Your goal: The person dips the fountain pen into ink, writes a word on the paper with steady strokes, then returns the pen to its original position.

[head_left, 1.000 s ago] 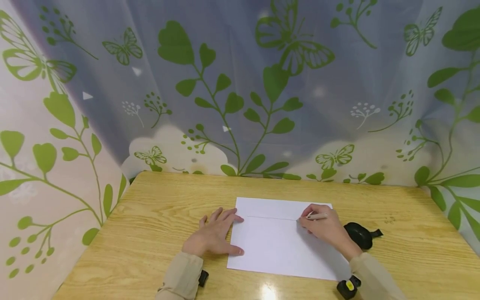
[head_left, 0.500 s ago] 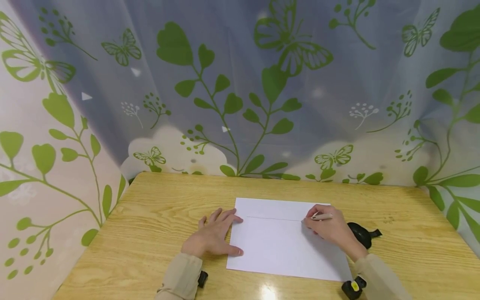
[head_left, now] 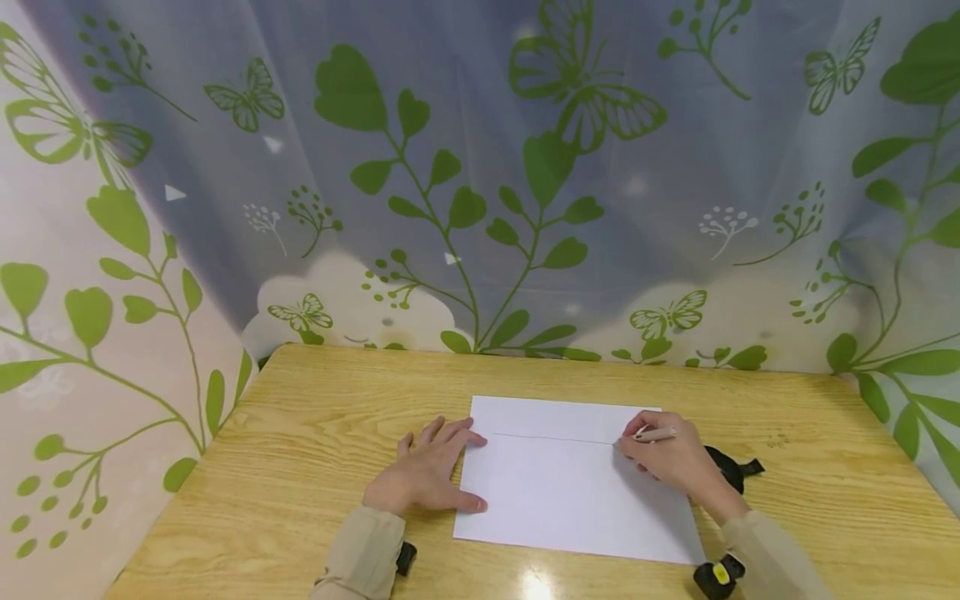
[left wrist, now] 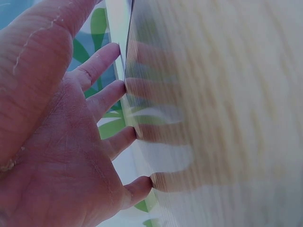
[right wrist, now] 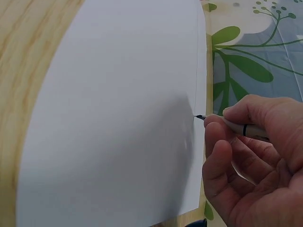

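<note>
A white sheet of paper [head_left: 558, 504] lies flat on the wooden table. My left hand [head_left: 423, 473] rests at its left edge with fingers spread, thumb and index fingertip over the paper; in the left wrist view its fingertips [left wrist: 142, 184] touch the tabletop. Near the sheet's upper right, my right hand [head_left: 672, 457] pinches a light-coloured fountain pen [right wrist: 255, 131] with a dark ring on its barrel. The pen's dark nib [right wrist: 200, 117] is at the paper, at the right end of a thin, nearly straight line [head_left: 551, 438] running across the upper part of the sheet.
A black rounded case [head_left: 731, 468] with a short strap sits right of the paper, partly hidden behind my right wrist. Behind the table [head_left: 337, 400] hangs a blue and white curtain [head_left: 420, 208] with green leaves and butterflies. Both wrists carry small black devices.
My right hand has moved to the right with the pen, and the drawn line has grown longer that way. More of the black case is covered. The left hand has stayed in place.
</note>
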A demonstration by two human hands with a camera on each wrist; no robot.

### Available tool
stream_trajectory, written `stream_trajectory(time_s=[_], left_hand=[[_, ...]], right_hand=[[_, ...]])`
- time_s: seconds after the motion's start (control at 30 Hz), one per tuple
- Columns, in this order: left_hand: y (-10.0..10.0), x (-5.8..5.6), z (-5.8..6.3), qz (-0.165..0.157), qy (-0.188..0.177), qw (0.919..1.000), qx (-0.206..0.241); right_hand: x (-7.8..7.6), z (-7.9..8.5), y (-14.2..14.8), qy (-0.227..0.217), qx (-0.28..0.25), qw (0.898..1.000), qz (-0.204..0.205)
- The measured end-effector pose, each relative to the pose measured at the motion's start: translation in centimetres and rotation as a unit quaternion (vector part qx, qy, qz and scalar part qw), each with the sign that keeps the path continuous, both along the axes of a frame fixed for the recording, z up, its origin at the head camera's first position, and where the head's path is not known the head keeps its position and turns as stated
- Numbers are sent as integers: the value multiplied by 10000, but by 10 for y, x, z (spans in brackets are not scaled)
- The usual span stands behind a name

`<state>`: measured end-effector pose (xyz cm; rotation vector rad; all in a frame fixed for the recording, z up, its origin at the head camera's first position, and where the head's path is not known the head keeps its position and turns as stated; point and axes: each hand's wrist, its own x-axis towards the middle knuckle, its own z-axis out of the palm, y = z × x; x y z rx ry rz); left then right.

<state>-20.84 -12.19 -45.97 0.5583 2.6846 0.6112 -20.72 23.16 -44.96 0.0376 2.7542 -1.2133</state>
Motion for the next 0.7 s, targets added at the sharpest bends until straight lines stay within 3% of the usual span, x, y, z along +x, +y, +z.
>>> stream_trajectory(time_s=[0.7], left_hand=[[-1, 0, -1, -9, -32, 10000, 69]], right_hand=[[4, 3, 19, 86, 248, 9996, 89]])
